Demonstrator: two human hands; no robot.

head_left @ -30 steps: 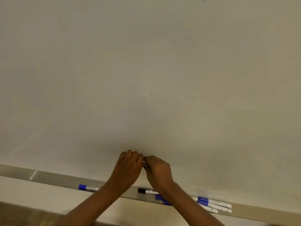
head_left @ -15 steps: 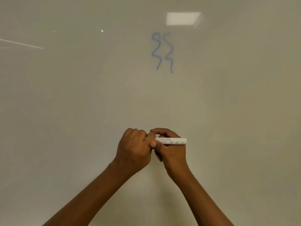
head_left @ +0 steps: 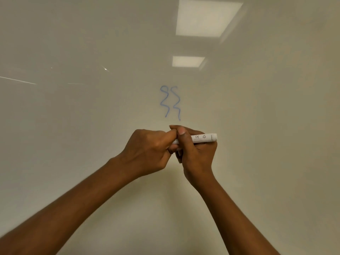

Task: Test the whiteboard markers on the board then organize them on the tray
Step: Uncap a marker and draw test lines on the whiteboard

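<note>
A white whiteboard marker [head_left: 201, 138] lies level in front of the whiteboard [head_left: 73, 126], its rear end pointing right. My right hand [head_left: 195, 153] grips its barrel, thumb on top. My left hand [head_left: 149, 150] is fisted round the marker's left end, which stays hidden inside the fingers, so the cap cannot be seen. The two hands touch each other. Two blue wavy lines [head_left: 170, 103] are drawn on the board just above the hands.
Two ceiling lights are reflected in the board's glossy surface, one large reflection [head_left: 206, 17] at the top and a smaller reflection [head_left: 187, 61] below it. The tray and the other markers are out of view.
The view has risen from the tray to the board, so the tray and its markers have left the frame. Both hands came up with the marker and now sit just under the blue lines.
</note>
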